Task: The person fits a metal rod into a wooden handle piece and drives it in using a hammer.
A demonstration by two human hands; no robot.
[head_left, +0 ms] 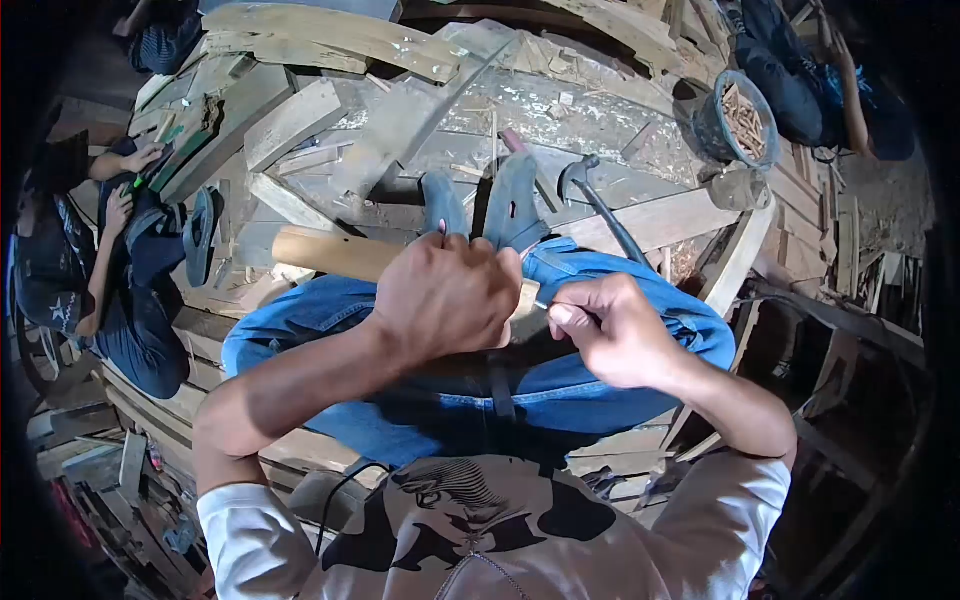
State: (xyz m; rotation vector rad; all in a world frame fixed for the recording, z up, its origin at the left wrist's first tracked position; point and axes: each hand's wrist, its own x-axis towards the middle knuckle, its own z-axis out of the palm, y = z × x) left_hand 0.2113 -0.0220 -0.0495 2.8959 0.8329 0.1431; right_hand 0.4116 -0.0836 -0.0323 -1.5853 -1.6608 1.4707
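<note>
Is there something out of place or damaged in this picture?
Wood scraps lie strewn around the hammer, outside the bucket, so they look untidy. The visible part of the wooden rod in the left hand shows no clear damage.

Cool light falls brightest on the boards point(330, 40) beyond the jeans point(540, 400), while the area right of the jeans sinks into deep shadow. Over the jeans, the left hand point(440, 295) and right hand point(615, 335) look fairly sharp, with shade beneath. Fisheye distortion bends the boards farthest from the jeans; blackness rings the edges.
</note>
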